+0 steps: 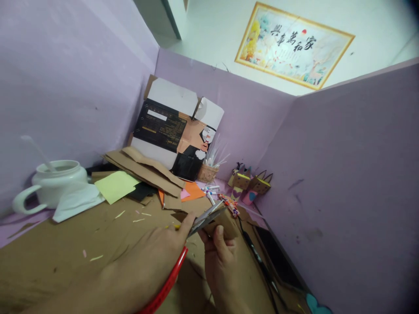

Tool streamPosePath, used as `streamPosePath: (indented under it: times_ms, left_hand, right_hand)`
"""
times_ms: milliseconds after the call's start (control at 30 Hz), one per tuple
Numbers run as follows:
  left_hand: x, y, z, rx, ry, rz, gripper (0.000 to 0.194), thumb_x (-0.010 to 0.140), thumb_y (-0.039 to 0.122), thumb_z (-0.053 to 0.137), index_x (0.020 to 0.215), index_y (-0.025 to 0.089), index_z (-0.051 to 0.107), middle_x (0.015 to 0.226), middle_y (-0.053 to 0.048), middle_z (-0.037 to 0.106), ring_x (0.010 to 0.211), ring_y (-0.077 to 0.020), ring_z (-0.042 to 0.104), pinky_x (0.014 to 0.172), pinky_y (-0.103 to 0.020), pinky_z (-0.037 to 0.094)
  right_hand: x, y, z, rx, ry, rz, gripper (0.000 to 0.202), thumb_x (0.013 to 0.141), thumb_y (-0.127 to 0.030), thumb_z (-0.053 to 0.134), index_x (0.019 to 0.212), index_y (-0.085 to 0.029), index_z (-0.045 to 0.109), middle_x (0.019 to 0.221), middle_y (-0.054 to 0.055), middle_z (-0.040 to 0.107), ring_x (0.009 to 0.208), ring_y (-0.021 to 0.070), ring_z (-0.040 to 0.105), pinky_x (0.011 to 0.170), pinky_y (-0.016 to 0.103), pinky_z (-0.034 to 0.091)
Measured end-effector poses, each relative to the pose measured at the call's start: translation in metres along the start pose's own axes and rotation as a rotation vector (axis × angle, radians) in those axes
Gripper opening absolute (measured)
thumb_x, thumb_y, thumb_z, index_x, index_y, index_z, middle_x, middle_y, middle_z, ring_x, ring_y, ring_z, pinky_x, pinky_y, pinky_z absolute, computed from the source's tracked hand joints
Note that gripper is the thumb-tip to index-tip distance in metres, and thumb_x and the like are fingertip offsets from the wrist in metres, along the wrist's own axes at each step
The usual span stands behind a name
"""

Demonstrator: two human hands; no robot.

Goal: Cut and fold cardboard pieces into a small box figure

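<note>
My left hand [163, 246] is closed around a pair of scissors [207, 218], with its index finger stretched along the base of the blades. The blades point up and to the right, and look apart. They lie across a small brown cardboard piece [225, 227]. My right hand [222, 257] grips that piece from below, its thumb pressed on the near face. Under my left hand runs a long red strip [166, 281]; whether it belongs to the scissors I cannot tell. A bit of yellow [177, 226] shows behind the hand.
At left stand a white mug [60, 179] and yellow paper [116, 185]. Cardboard strips [147, 172] and a flattened box [163, 126] lean behind. Cardboard animal figures [258, 183] stand in the back corner. A black cable tool [257, 253] lies at right. Purple panels enclose the table.
</note>
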State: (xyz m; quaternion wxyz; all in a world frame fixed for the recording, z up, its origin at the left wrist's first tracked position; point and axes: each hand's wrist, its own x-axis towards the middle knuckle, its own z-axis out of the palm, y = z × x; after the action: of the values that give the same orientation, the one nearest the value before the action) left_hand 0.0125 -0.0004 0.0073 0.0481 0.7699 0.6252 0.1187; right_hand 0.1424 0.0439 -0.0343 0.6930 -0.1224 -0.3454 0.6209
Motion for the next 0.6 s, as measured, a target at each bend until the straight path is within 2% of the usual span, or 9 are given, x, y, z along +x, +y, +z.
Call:
streamPosePath:
  times_ms: [67,167,233,367,600]
  left_hand:
    - [0.001,0.001,-0.002,0.096,-0.039,0.009,0.084,0.058,-0.001,0.041,0.137,0.022,0.022,0.067,-0.006,0.064,0.053,-0.0231,0.060,0.047,-0.028,0.041]
    - [0.003,-0.003,0.003,0.184,0.021,0.047,0.085,0.060,-0.001,0.039,0.138,0.021,0.017,0.068,-0.006,0.064,0.054,-0.0222,0.060,0.046,-0.026,0.039]
    - [0.004,-0.006,0.010,0.191,0.049,0.061,0.086,0.060,-0.001,0.038,0.139,0.020,0.013,0.070,-0.007,0.064,0.055,-0.0219,0.060,0.046,-0.026,0.039]
    - [0.003,-0.008,0.018,0.132,0.031,0.075,0.095,0.054,-0.002,0.039,0.140,0.021,0.007,0.080,-0.007,0.064,0.060,-0.0206,0.060,0.050,-0.025,0.041]
    - [-0.005,-0.004,0.004,0.127,0.054,0.086,0.094,0.054,-0.003,0.039,0.140,0.018,0.007,0.076,-0.006,0.066,0.060,-0.0194,0.060,0.051,-0.023,0.040]
  right_hand:
    - [0.000,0.000,0.000,0.018,-0.015,0.005,0.023,0.079,-0.021,0.060,0.101,-0.027,0.064,0.096,0.001,0.070,0.090,0.0154,0.064,0.085,0.035,0.050]
    - [0.000,0.001,0.000,0.035,-0.023,0.016,0.021,0.080,-0.020,0.059,0.098,-0.028,0.065,0.094,0.000,0.071,0.091,0.0162,0.064,0.086,0.038,0.050]
    - [-0.001,0.001,-0.002,0.042,-0.016,0.015,0.020,0.079,-0.020,0.060,0.097,-0.029,0.066,0.093,-0.001,0.071,0.091,0.0166,0.064,0.085,0.039,0.051]
    - [-0.002,0.002,-0.003,0.035,-0.002,0.013,0.024,0.078,-0.021,0.062,0.100,-0.030,0.064,0.095,0.000,0.071,0.091,0.0172,0.065,0.084,0.039,0.051]
    - [-0.002,-0.002,-0.001,-0.050,0.007,0.035,0.024,0.076,-0.025,0.063,0.100,-0.027,0.065,0.097,0.002,0.070,0.091,0.0183,0.064,0.086,0.040,0.049]
